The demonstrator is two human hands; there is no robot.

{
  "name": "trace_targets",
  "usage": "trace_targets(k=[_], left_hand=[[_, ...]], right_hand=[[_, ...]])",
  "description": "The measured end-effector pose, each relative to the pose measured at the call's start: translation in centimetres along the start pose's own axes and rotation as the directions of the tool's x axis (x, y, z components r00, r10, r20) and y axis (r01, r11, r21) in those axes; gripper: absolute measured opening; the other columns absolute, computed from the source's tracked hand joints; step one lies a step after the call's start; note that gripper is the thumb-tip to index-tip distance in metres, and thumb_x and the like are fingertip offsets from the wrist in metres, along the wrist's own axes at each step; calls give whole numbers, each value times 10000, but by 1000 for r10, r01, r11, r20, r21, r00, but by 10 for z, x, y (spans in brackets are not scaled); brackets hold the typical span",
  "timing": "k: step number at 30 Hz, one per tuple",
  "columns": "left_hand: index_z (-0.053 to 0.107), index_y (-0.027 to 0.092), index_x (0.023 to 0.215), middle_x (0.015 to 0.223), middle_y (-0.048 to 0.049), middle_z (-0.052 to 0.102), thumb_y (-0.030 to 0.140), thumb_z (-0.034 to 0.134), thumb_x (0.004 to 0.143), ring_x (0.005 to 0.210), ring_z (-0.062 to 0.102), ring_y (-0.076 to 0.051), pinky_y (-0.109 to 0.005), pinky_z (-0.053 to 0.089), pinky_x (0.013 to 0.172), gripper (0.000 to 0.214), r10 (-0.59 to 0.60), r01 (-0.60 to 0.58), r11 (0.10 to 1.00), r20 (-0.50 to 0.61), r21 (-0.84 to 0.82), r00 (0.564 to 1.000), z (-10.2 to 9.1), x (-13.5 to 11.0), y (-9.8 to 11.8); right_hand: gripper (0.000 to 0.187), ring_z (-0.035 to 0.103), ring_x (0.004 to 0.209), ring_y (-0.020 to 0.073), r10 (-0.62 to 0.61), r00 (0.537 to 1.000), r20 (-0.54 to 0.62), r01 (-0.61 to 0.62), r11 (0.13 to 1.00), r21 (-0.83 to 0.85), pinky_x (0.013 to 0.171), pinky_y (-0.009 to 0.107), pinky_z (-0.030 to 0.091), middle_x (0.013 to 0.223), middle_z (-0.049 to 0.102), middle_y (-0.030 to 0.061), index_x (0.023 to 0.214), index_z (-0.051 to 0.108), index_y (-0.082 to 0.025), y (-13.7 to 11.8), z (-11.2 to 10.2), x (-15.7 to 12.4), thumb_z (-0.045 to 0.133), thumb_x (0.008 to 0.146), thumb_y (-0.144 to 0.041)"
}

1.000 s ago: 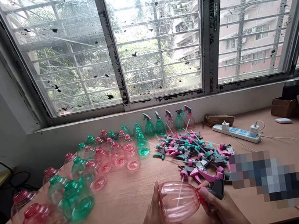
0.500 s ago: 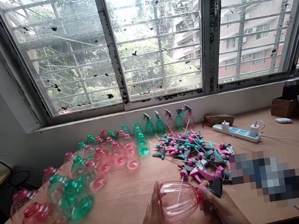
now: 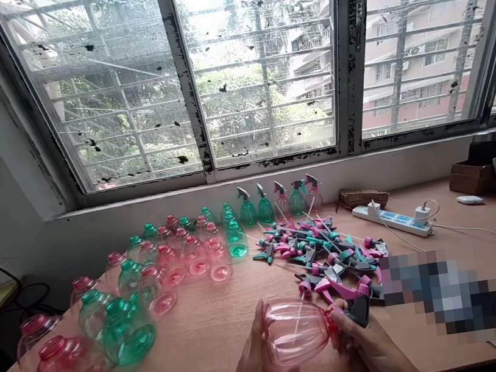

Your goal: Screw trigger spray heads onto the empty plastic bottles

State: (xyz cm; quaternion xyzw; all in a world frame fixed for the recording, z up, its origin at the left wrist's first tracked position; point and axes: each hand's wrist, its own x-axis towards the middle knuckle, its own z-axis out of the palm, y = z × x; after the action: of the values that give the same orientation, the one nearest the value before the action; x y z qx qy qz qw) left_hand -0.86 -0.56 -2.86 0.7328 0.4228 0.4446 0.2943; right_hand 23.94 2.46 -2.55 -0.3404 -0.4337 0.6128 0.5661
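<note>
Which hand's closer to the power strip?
Right. The right hand, at the neck of the pink bottle, is in front and left of the power strip; the left hand, at the bottle's base, is farther left.

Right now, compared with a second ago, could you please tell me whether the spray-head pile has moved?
No, the spray-head pile shows no visible shift in any direction against the white power strip.

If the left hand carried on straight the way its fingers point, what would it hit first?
Likely the left part of the pile of pink, teal and grey plastic spray heads; how high the left hand sits is unclear, so it might pass above them.
</note>
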Motion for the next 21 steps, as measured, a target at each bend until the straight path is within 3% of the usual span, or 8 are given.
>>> trace_targets(k=[3, 6, 10, 16, 21], left_hand=[[80, 367, 1623, 1690, -101, 325, 573, 647, 918, 1515, 381, -325, -492, 316, 1245, 928, 20, -19, 995, 15, -99, 1000, -2, -1, 0], [138, 349, 1619, 1687, -102, 333, 524, 640, 944, 1525, 364, -316, -498, 270, 1266, 858, 10, -8, 987, 8, -161, 1000, -5, 0, 6], [222, 401, 1594, 1691, -44, 335, 490, 720, 898, 1540, 328, -323, -492, 251, 1277, 861, 26, -26, 999, -14, -25, 1000, -8, 1, 14], [142, 435, 1602, 1709, -20, 281, 436, 549, 1013, 1563, 274, -291, -489, 245, 1277, 715, 28, -26, 998, -24, 52, 999, -6, 0, 13], [76, 347, 1625, 1729, -90, 207, 522, 671, 920, 1576, 221, -320, -489, 266, 1269, 939, 5, -5, 999, -8, -53, 1000, -5, 0, 8]], right_hand=[[389, 608, 430, 121, 13, 1000, 8, -14, 1000, 18, 453, 216, 432, 557, 720, -9, 829, 630, -189, -3, 3, -1, 802, 807, -537], [407, 649, 460, 147, 29, 999, 20, -30, 999, 41, 478, 242, 465, 593, 741, 7, 826, 644, -189, -5, 4, -1, 828, 774, -548], [417, 684, 510, 177, 60, 998, 20, -61, 995, 74, 510, 270, 497, 599, 739, 22, 734, 663, -176, -7, 4, 0, 857, 736, -546], [383, 671, 508, 152, 75, 996, 40, -79, 992, 97, 517, 254, 496, 617, 739, 7, 780, 651, -181, -8, 3, -2, 839, 778, -515], [386, 640, 466, 144, 36, 998, 48, -39, 998, 57, 486, 247, 470, 587, 724, -11, 848, 613, -200, -6, 5, -4, 812, 806, -528]])
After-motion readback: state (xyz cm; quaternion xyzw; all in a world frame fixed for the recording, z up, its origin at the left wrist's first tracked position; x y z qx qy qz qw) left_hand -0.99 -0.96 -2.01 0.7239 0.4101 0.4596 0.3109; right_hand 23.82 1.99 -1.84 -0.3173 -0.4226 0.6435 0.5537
